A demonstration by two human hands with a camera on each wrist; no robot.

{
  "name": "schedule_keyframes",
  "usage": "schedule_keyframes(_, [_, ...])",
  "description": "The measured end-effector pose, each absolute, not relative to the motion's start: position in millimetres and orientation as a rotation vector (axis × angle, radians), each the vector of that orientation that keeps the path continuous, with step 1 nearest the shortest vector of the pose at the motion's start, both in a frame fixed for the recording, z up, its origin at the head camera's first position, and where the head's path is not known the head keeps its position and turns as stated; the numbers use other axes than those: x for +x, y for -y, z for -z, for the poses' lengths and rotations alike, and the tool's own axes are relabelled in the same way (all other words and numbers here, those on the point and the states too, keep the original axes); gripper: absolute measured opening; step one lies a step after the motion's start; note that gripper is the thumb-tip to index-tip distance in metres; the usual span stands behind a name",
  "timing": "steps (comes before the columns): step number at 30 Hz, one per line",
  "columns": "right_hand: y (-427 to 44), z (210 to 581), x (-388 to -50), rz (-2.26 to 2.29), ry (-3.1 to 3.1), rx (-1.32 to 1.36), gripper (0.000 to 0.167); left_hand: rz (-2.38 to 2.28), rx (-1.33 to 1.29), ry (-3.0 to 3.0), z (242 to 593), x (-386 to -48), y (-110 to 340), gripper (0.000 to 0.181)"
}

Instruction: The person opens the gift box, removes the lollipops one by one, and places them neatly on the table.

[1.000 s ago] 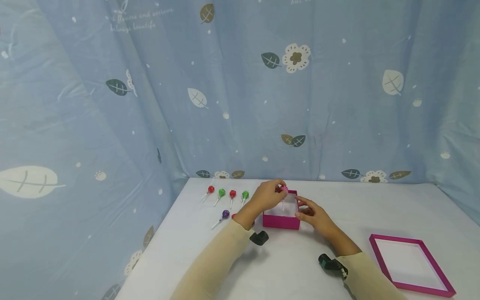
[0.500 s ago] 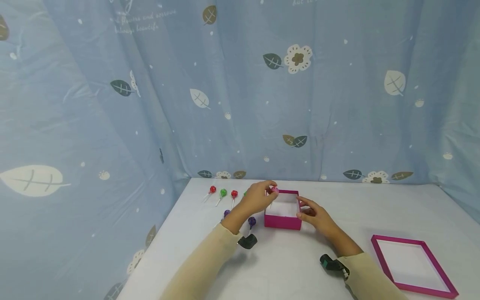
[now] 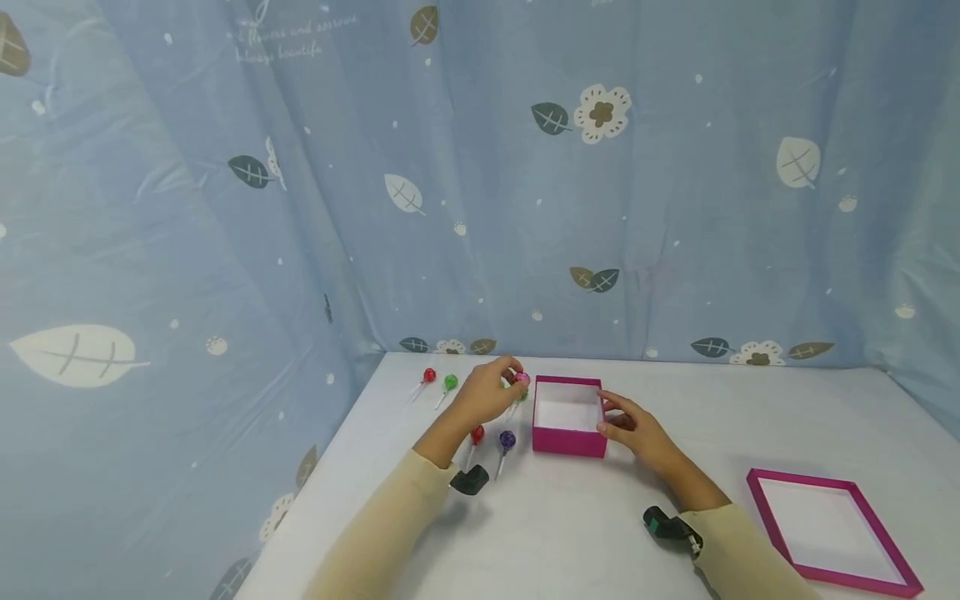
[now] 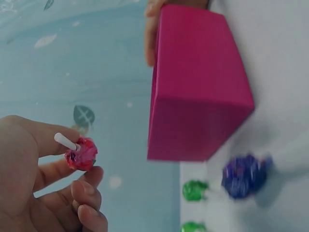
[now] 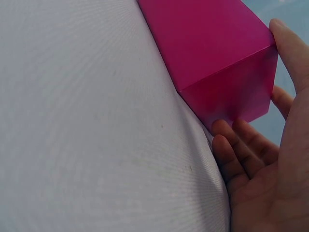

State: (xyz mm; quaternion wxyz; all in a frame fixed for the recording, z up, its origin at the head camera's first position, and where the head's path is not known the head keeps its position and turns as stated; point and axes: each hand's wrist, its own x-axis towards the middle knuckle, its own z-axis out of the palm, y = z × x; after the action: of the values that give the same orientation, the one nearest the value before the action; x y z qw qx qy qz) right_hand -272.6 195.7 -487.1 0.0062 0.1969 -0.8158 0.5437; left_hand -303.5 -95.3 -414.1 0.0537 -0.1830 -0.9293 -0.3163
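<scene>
My left hand (image 3: 483, 392) pinches a pink-red lollipop (image 4: 82, 154) by its candy head, with the short white stick pointing out towards the wrist camera. It is just left of a magenta box (image 3: 569, 442) whose white inside shows from above. My right hand (image 3: 641, 433) holds the box's right side, thumb at the front corner and fingers along the wall. Under and beside my left hand lie a green lollipop (image 3: 522, 396), a red lollipop (image 3: 477, 433) and a purple lollipop (image 3: 507, 439). My left hand and forearm hide part of this group.
Farther left on the white table (image 3: 570, 533) lie another red lollipop (image 3: 429, 374) and another green lollipop (image 3: 451, 381). A magenta-rimmed lid (image 3: 828, 533) lies inside up at the right. A blue patterned curtain (image 3: 480, 250) stands behind and to the left.
My left hand has moved left with the pink-red lollipop, from over the box to above the lollipops beside it. My right hand has stayed at the box's right side.
</scene>
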Motion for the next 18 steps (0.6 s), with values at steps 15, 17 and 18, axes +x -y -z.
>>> schedule_keyframes(15, [-194.8,482.5,-270.1,-1.717,2.567,0.606,0.064,0.891,-0.433,2.832,429.4,-304.9,157.2,0.026])
schedule_keyframes(17, [-194.9,481.9,-269.8,-1.711,2.576,0.601,0.063,0.888,-0.425,2.825,432.5,-305.0,162.6,0.025])
schedule_keyframes(18, [-194.7,481.6,-269.6,-1.711,2.576,0.595,0.063,0.891,-0.418,2.825,433.7,-304.9,165.0,0.025])
